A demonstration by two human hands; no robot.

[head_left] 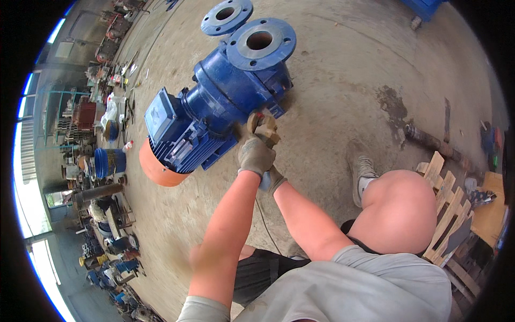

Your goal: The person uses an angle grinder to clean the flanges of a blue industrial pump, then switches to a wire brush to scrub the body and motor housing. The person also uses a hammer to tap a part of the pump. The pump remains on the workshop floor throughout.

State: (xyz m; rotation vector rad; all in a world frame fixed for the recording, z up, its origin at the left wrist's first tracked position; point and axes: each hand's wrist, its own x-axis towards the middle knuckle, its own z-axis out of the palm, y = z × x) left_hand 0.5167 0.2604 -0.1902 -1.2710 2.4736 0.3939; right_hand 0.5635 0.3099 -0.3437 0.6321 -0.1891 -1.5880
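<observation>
The blue pump (220, 88) rests on the concrete floor (332, 96) ahead of the person, set at a slant, its orange end cover (161, 166) toward the lower left and its two round flanges (279, 51) at the top. Both hands wear gloves and meet just beside its lower right side. The left hand (256, 155) is closed round a small brownish tool (266, 129) with a spot of red on it; blur hides its exact kind. The right hand (276, 180) sits behind the left, its fingers hidden, so its grip can't be made out. A thin cord (264, 217) runs over the floor below the hands.

The step in hand looks like working on the pump's side, near its base. Whether the tool touches the metal is not clear. The next move seems to call for a steady two-handed hold and small shifts along that edge, minding the base and the motor's fins (196, 147).

The roomiest stretch of floor lies right of the pump, as far as the dark stain (391, 102) and the pipe (437, 140). Nearer in, the shoe (362, 166) and bent knee (399, 209) limit a swing to the right, and the cord could catch underfoot.
</observation>
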